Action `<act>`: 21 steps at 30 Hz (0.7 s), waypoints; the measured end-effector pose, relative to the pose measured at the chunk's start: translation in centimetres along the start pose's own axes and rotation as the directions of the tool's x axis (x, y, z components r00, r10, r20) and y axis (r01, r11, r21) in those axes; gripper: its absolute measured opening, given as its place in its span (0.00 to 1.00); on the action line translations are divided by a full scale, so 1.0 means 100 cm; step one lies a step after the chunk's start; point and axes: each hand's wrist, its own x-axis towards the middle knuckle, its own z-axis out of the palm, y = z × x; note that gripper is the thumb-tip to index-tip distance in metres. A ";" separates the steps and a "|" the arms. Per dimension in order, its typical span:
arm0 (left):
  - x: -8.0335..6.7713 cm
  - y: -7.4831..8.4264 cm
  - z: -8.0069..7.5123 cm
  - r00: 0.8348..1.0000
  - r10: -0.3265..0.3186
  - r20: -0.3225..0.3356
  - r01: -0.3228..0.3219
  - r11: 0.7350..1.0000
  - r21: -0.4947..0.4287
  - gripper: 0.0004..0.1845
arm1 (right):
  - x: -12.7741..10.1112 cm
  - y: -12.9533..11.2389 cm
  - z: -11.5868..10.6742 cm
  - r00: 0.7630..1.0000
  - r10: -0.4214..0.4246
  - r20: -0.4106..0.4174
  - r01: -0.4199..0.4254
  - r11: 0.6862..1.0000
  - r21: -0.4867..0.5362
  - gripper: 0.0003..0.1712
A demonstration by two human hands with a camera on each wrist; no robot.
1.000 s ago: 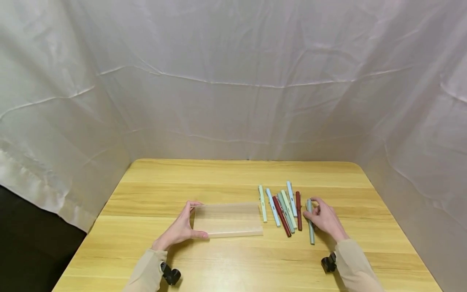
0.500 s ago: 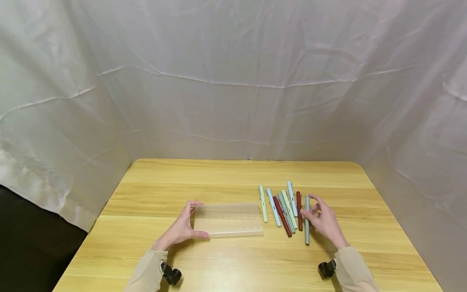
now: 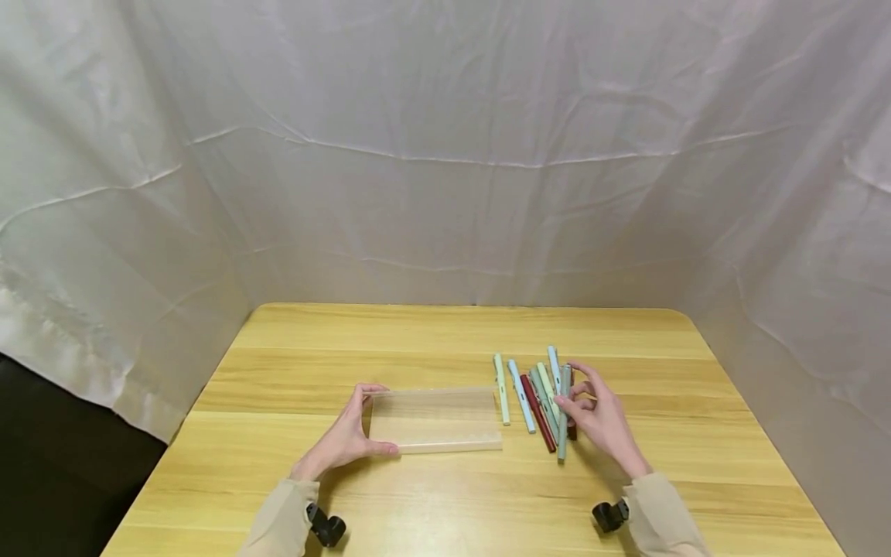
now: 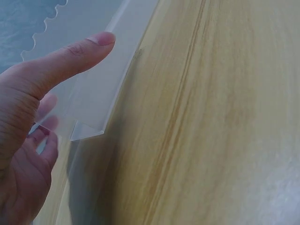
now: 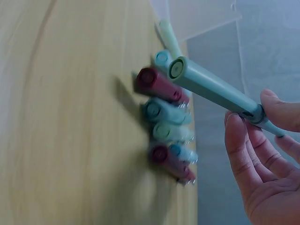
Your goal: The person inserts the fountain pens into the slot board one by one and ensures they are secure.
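At right, the right hand pinches a lifted grey-green pen, which has moved left over the loose pens and so is nearer the clear plastic stand, whose left end the left hand holds between thumb and fingers.

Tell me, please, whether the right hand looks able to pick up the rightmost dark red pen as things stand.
Probably not: the right hand is close to the rightmost dark red pen, but it pinches a grey-green pen, which would likely need setting down first.
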 end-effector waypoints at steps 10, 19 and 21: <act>-0.003 0.001 0.006 0.996 0.065 -0.061 -0.065 0.998 0.000 0.58 | 0.004 -0.015 0.015 0.996 -0.083 -0.026 0.085 0.994 0.069 0.37; -0.001 -0.001 0.009 0.992 0.089 -0.087 -0.089 0.996 0.009 0.57 | 0.010 -0.027 0.033 0.990 -0.131 -0.044 0.135 0.985 0.109 0.35; -0.001 -0.001 0.009 0.993 0.086 -0.085 -0.086 0.996 0.012 0.57 | 0.012 -0.029 0.037 0.990 -0.132 -0.043 0.136 0.985 0.109 0.34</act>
